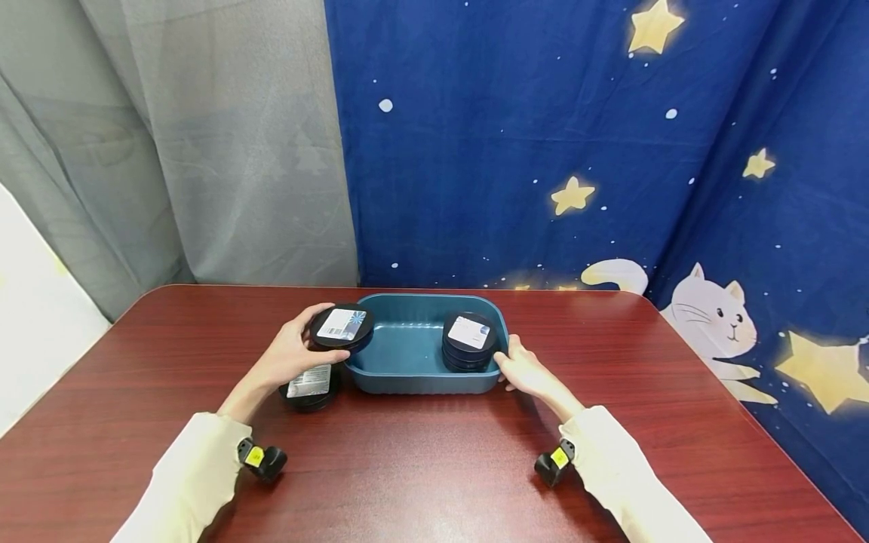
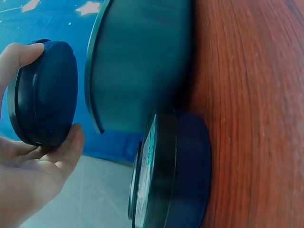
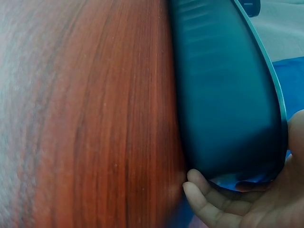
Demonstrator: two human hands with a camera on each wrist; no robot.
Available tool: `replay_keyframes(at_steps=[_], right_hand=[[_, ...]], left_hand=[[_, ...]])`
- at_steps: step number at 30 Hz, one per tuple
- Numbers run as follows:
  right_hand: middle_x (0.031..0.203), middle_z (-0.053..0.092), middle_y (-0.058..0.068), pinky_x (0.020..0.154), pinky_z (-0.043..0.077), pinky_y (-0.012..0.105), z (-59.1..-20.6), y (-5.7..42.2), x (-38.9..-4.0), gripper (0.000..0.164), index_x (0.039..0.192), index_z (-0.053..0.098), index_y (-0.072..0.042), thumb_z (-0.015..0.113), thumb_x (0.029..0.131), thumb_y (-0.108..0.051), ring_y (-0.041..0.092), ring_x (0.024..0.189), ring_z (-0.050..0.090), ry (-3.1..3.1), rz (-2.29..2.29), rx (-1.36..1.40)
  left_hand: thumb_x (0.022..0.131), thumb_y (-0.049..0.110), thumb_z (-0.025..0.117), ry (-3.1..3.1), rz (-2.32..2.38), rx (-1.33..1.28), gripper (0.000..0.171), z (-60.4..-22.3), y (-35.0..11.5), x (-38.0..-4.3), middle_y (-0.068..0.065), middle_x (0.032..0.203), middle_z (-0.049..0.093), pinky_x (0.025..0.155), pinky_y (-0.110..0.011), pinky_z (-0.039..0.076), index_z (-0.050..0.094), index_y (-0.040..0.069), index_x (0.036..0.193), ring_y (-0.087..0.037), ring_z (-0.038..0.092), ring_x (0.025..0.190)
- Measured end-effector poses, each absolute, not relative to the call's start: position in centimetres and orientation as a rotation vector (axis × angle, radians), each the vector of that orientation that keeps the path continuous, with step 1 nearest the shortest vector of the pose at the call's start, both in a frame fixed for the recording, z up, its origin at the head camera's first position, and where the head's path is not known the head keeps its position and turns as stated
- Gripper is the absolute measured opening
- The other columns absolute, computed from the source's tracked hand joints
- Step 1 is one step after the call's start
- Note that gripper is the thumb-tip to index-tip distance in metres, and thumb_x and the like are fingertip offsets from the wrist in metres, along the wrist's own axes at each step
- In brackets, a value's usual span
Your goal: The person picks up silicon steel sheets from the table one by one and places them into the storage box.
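Observation:
My left hand [image 1: 288, 353] grips a round black tub [image 1: 342, 326] with a white-and-blue label by its edge, thumb on the near side. That tub is held up at the left rim of a blue plastic bin [image 1: 417, 384]. In the left wrist view the held tub [image 2: 59, 95] hangs apart from the bin's wall [image 2: 137, 61]. Inside the bin, at its right end, sit stacked black tubs [image 1: 468, 341]. My right hand [image 1: 528, 371] holds the bin's right end, thumb at the rim and fingers against the outside wall. Below my left hand another black tub [image 1: 311, 386] rests on the table.
The bin stands on a reddish wood table [image 1: 421, 467] near its back edge. Behind it hang a grey curtain [image 1: 251, 151] and a blue star-patterned curtain [image 1: 489, 151]. Each wrist wears a small black camera.

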State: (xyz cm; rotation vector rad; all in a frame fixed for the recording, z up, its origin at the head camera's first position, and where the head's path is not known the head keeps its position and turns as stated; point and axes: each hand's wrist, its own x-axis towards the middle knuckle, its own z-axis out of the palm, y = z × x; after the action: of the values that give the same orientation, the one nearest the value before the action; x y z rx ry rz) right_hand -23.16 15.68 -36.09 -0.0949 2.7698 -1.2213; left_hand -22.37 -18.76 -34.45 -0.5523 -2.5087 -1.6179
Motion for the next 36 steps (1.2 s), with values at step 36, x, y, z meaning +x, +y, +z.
replay_keyframes(at_steps=[36], right_hand=[[0.073, 0.053, 0.014, 0.052, 0.050, 0.033, -36.3, 15.6, -23.0, 0.027, 0.109, 0.036, 0.005, 0.040, 0.087, -0.011, 0.020, 0.060, 0.056, 2.794, -1.247, -0.101]], left_hand=[[0.063, 0.032, 0.076, -2.738, -1.069, -0.518, 0.084, -34.4, -12.3, -24.4, -0.021, 0.115, 0.053, 0.082, -0.046, 0.042, 0.038, -0.002, 0.130, -0.031, 0.053, 0.096]])
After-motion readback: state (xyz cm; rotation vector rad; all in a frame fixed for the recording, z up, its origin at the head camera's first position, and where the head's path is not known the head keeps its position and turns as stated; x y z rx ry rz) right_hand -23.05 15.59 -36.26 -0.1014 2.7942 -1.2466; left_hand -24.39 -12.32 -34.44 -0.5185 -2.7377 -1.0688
